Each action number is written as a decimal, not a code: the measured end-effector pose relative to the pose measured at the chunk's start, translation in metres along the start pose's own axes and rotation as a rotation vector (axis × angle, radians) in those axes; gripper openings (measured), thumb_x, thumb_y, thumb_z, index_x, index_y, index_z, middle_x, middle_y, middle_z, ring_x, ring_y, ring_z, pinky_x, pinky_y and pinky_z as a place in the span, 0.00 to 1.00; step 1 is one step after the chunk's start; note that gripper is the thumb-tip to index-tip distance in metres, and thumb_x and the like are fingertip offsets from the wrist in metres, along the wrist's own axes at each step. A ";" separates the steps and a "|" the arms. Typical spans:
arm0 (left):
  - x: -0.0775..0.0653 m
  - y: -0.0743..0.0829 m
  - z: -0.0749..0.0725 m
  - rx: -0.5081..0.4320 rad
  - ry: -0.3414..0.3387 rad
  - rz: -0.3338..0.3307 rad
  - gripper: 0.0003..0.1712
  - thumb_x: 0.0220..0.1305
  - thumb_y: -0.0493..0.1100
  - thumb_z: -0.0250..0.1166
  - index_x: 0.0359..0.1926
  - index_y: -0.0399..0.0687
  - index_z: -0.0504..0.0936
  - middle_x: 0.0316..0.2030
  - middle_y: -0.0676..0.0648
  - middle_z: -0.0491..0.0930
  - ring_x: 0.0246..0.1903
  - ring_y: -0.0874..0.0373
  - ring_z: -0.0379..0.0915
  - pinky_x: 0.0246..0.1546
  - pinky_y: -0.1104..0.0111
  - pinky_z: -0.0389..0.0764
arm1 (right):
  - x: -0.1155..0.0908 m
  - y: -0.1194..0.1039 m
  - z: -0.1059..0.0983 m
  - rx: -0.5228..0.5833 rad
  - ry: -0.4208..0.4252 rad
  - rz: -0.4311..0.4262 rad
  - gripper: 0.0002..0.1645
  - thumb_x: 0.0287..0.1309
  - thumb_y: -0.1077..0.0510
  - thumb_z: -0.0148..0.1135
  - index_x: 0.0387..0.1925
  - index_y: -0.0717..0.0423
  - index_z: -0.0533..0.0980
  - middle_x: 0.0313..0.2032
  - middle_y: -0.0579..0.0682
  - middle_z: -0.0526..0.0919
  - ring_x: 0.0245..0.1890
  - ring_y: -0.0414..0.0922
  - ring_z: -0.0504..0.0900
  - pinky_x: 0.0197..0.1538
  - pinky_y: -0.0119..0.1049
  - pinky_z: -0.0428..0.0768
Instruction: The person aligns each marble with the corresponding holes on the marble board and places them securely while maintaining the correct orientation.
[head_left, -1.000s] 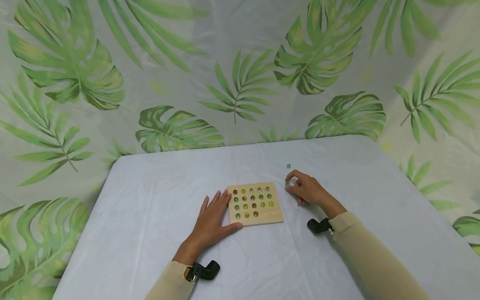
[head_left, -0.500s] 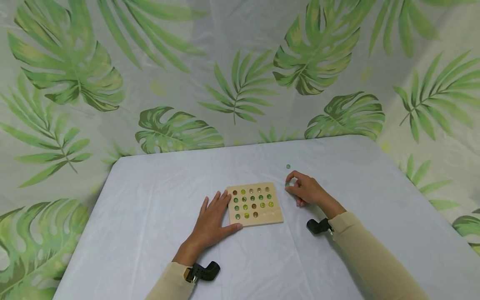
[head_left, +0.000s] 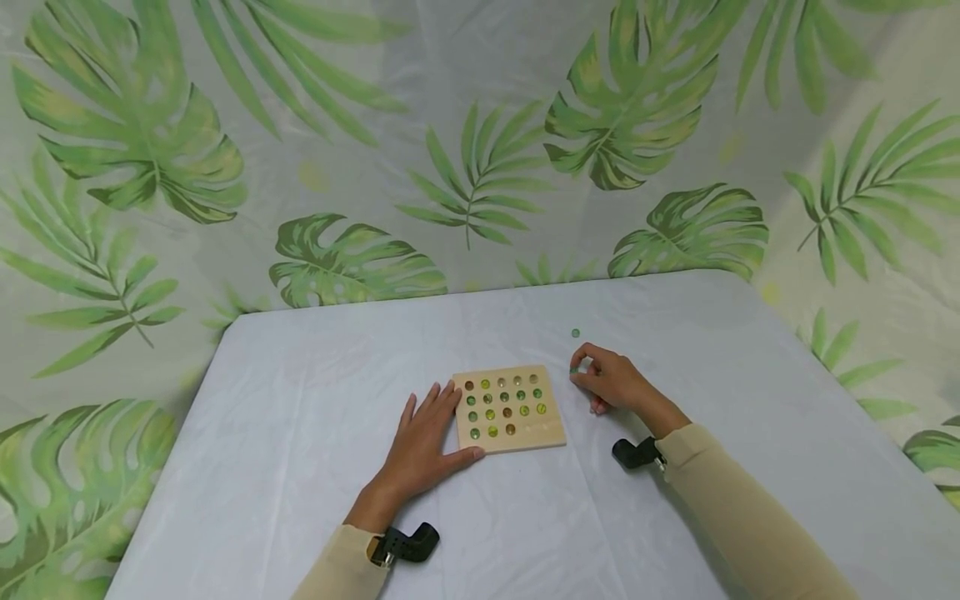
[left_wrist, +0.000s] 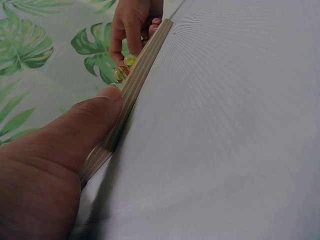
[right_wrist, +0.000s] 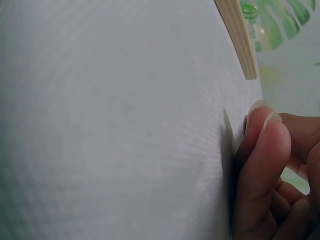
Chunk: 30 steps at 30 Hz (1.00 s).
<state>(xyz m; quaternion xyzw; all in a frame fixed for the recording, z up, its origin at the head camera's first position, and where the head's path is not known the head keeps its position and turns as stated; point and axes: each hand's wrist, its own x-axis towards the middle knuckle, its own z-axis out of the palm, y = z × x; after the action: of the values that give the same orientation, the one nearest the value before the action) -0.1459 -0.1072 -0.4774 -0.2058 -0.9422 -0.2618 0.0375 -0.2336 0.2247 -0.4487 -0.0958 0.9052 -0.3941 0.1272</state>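
A light wooden board (head_left: pixel 543 435) lies on the table, with rows of green, yellow, brown and clear glass marbles in its hollows; its front right part shows bare wood. My left hand (head_left: pixel 423 433) rests at the board's left side, fingers straight, thumb along the front edge. In the left wrist view that thumb presses the board's side, near a red-striped marble (left_wrist: pixel 120 74) and a yellow marble (left_wrist: pixel 130 60). Right of the board, my right hand (head_left: pixel 617 379) pinches a green marble (head_left: pixel 574 370) between thumb and index finger, mostly hidden by them.
Behind the right hand lies a loose green marble (head_left: pixel 575 333) on the white tablecloth (head_left: pixel 337 358). A leaf-patterned curtain (head_left: pixel 480 167) hangs behind the table. Each wrist wears a black camera (head_left: pixel 416 543).
The right fingertips have closed in slightly, and less of the pinched green marble shows. The left hand and the board have stayed put.
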 end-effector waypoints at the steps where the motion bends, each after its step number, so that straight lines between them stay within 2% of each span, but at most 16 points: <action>1: 0.000 0.000 0.000 0.000 0.003 0.001 0.55 0.55 0.69 0.64 0.74 0.44 0.56 0.74 0.47 0.52 0.74 0.49 0.41 0.72 0.52 0.36 | 0.000 -0.001 0.000 0.003 0.001 0.002 0.11 0.65 0.57 0.60 0.47 0.53 0.72 0.26 0.54 0.73 0.12 0.44 0.78 0.19 0.38 0.79; 16: 0.001 -0.001 0.000 -0.008 0.002 0.007 0.55 0.55 0.69 0.64 0.74 0.44 0.56 0.74 0.46 0.52 0.74 0.49 0.42 0.72 0.51 0.35 | -0.005 -0.006 0.002 -0.008 0.018 0.014 0.11 0.64 0.56 0.61 0.46 0.52 0.73 0.28 0.53 0.75 0.13 0.45 0.78 0.19 0.38 0.79; 25: -0.001 -0.001 0.001 -0.016 0.003 0.006 0.55 0.55 0.69 0.64 0.74 0.44 0.55 0.74 0.46 0.52 0.74 0.49 0.41 0.72 0.52 0.35 | -0.014 -0.022 0.005 -0.070 0.027 -0.061 0.09 0.65 0.56 0.60 0.45 0.52 0.74 0.26 0.52 0.77 0.13 0.46 0.74 0.23 0.37 0.73; 30: -0.001 -0.001 0.000 -0.020 0.002 0.005 0.55 0.55 0.69 0.64 0.74 0.43 0.56 0.74 0.46 0.51 0.74 0.49 0.41 0.72 0.52 0.34 | -0.018 -0.029 0.006 -0.091 0.039 -0.093 0.09 0.65 0.56 0.60 0.45 0.52 0.75 0.25 0.51 0.77 0.16 0.45 0.74 0.23 0.37 0.74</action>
<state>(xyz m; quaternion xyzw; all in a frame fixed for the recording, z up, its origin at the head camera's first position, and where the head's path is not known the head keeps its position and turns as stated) -0.1457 -0.1082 -0.4785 -0.2082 -0.9390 -0.2713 0.0371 -0.2126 0.2062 -0.4284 -0.1358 0.9190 -0.3599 0.0866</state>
